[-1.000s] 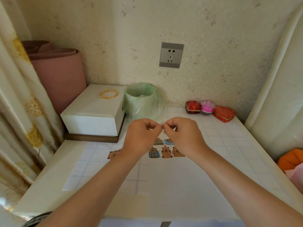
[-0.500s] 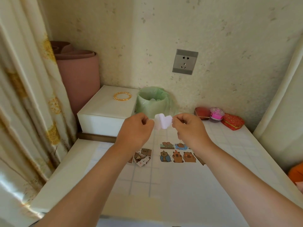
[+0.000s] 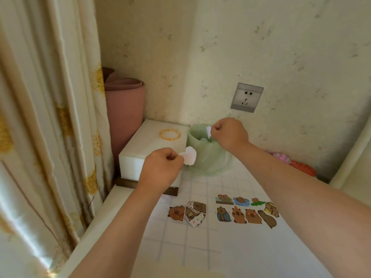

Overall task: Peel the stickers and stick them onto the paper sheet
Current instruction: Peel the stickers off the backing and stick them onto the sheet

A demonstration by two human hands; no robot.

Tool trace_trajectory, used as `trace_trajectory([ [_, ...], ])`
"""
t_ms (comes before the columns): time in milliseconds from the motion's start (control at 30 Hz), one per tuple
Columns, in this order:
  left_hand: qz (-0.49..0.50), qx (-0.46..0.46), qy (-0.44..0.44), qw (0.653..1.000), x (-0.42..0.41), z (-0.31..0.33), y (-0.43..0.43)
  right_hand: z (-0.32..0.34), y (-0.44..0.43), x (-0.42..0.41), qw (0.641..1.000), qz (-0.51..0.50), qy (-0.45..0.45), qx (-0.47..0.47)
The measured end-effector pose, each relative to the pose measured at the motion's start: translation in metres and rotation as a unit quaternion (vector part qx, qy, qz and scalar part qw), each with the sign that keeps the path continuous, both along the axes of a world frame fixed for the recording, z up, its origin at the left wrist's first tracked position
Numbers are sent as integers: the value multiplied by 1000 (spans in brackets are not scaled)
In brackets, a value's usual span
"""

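My left hand [image 3: 162, 167] pinches a white sticker piece [image 3: 189, 157], seen from its blank side. My right hand [image 3: 230, 133] pinches a smaller white piece [image 3: 209, 131] right above the mouth of the green-lined bin [image 3: 202, 157]. I cannot tell which piece is the sticker and which the backing. On the white paper sheet [image 3: 230, 243] several capybara stickers [image 3: 247, 209] lie in two rows. A loose pile of stickers [image 3: 188, 212] lies left of them.
A white box [image 3: 152, 149] with a gold bangle [image 3: 170, 134] on top stands left of the bin. A pink roll [image 3: 124, 109] leans in the corner beside a curtain [image 3: 46, 117]. A wall socket [image 3: 246, 97] is above; small red and pink boxes [image 3: 291, 161] sit at the right.
The two pieces, joined between my hands before, are now apart. My right hand has carried its piece up over the bin; my left stays lower. The view has swung left.
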State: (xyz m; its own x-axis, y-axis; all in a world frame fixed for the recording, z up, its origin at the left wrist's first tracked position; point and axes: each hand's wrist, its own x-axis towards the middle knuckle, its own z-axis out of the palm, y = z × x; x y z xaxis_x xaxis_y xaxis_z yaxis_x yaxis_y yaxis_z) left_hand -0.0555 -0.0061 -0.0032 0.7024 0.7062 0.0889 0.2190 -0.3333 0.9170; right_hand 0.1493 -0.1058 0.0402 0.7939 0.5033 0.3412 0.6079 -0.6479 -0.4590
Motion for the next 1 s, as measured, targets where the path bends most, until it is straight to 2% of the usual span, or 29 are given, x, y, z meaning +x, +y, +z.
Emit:
trace_trajectory([
  [133,-17,-13,2,1000,2,-2,-1,0,17,2,995,-35,-25,-90],
  [267,-21,-43,7,999,4,-2,-3,-1,14,0,995,-16,-35,-93],
  [433,-30,-124,-6,992,9,4,-19,-6,-22,-40,989,126,-64,30],
  [567,-50,-172,-4,984,15,6,-36,-20,-70,-82,968,224,-116,8],
  [700,-65,-236,32,969,26,9,-58,-41,-104,-88,957,217,-192,-20],
  [867,-104,-299,59,947,38,2,-86,-52,-131,-77,936,191,-294,16],
  [933,-126,-322,50,937,41,-3,-92,-55,-140,-73,944,170,-283,23],
  [1000,-151,-339,39,928,43,-5,-94,-59,-148,-68,962,145,-227,54],
])
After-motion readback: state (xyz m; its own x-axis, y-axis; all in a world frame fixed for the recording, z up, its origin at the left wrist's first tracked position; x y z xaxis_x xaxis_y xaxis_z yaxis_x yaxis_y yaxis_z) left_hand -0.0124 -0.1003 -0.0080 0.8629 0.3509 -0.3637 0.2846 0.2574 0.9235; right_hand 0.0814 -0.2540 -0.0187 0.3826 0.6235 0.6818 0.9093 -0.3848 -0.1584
